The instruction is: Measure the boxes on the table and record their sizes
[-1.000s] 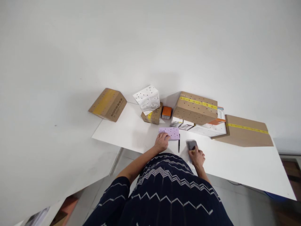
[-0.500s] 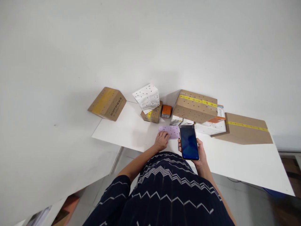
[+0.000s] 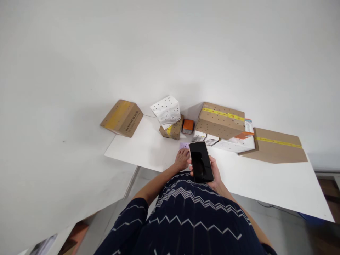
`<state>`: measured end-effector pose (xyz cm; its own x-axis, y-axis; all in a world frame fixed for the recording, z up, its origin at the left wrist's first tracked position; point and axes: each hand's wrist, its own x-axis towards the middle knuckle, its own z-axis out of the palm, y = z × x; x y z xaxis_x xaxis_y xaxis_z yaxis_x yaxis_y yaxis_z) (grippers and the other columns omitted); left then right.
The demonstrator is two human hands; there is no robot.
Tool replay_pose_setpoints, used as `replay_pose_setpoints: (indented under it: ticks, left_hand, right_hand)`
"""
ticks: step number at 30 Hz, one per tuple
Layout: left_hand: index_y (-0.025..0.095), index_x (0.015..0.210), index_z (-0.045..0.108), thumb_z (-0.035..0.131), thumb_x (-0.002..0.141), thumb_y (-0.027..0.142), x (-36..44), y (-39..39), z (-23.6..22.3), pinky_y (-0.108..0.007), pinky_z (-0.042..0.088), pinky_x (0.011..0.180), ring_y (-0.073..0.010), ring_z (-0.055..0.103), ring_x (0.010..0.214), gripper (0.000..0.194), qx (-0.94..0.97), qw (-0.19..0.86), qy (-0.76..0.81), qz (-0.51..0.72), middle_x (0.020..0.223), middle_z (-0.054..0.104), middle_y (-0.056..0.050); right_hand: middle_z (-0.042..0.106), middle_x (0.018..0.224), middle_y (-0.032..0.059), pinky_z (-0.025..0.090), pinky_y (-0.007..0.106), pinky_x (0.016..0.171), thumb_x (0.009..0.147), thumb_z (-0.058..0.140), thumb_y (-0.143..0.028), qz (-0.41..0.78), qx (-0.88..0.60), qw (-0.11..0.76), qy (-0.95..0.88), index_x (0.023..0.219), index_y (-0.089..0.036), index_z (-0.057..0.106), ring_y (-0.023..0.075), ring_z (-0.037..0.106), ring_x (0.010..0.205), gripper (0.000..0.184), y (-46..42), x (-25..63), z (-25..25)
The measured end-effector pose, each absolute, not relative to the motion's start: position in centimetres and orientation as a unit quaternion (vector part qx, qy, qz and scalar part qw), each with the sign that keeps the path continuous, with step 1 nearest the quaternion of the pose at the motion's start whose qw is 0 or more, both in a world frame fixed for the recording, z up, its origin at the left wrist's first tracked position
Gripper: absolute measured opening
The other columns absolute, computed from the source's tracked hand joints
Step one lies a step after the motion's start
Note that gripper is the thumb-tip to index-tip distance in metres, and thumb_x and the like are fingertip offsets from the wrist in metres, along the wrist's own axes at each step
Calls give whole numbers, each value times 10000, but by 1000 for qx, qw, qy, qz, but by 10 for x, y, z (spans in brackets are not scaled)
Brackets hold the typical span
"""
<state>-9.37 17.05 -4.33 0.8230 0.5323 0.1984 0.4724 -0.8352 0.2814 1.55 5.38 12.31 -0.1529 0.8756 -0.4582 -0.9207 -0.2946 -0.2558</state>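
Observation:
My right hand (image 3: 216,172) grips a smartphone (image 3: 202,163) by its sides. Its screen faces up and is dark with a faint reflection. My left hand (image 3: 182,160) lies on the table just left of the phone, fingers stretched over the lower edge of a flat purple dotted piece (image 3: 183,145). The phone hides most of that piece, and whether it is a card or a thin packet cannot be made out. Beyond it stands a small orange box (image 3: 188,125).
A white table (image 3: 151,152) runs along the wall. A brown carton (image 3: 123,117) stands at the left, a white dotted box (image 3: 167,111) leans on a small brown box (image 3: 174,131). A large brown box (image 3: 220,122) rests on white boxes (image 3: 236,144), with another carton (image 3: 281,148) farther right.
My right hand has brought the phone left and slightly down, over the purple piece and close to my left hand. The screen has gone from bluish to black. My left hand stays put.

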Motion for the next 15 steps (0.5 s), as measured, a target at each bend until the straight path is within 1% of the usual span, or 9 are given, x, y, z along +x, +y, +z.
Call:
replay_pose_setpoints:
  ticks: [4, 10, 15]
  left_hand:
    - [174, 1175, 559, 520, 803, 297, -94, 171, -42, -404, 342, 982, -263, 452, 1105, 394, 950, 112, 258, 134, 1174, 536, -116]
    - [182, 1195, 546, 517, 796, 297, -93, 171, -41, -411, 331, 989, -265, 446, 1123, 416, 949, 119, 270, 113, 1228, 515, -113]
    - [190, 1210, 540, 522, 795, 281, -93, 170, -37, -420, 332, 981, -271, 443, 1127, 425, 949, 124, 269, 108, 1216, 520, -115]
  right_hand:
    - [689, 1042, 141, 531, 477, 776, 857, 400, -522, 747, -271, 606, 28, 1168, -145, 583, 263, 658, 883, 522, 52, 15, 122]
    - [680, 1076, 143, 530, 480, 785, 870, 383, -505, 755, -272, 596, 33, 1192, -144, 570, 262, 652, 903, 519, 53, 16, 121]
    - [677, 1083, 145, 528, 482, 790, 863, 395, -493, 759, -273, 590, 36, 1198, -140, 564, 265, 652, 905, 515, 54, 17, 121]
